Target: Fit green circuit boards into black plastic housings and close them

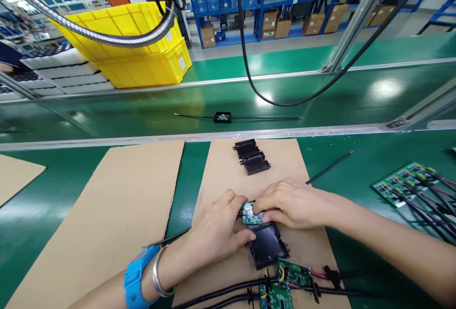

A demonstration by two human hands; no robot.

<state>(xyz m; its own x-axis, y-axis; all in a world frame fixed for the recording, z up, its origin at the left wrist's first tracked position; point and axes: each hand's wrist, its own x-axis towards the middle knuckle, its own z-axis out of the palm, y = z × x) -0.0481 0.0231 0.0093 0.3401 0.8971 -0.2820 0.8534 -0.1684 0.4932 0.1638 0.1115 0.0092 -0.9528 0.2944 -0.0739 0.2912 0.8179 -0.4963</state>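
Observation:
A small green circuit board (pixel 252 214) lies over the upper half of an open black plastic case, above its bare lower half (pixel 268 246). My left hand (pixel 223 226) has its fingertips at the board's left end and its thumb on the case edge. My right hand (pixel 288 203) presses thumb and fingers on the board's right end. Black cable runs from under each hand. Below the case, two more green boards (pixel 294 273) with black cables lie on the cardboard (pixel 221 176).
Another open black case (pixel 254 162) lies farther up the cardboard. Several wired boards (pixel 406 183) are at the right. A cased board with wires (pixel 223 117) sits beyond the metal rail. A black cable (pixel 278 104) hangs overhead, and a yellow crate (pixel 146 64) stands behind.

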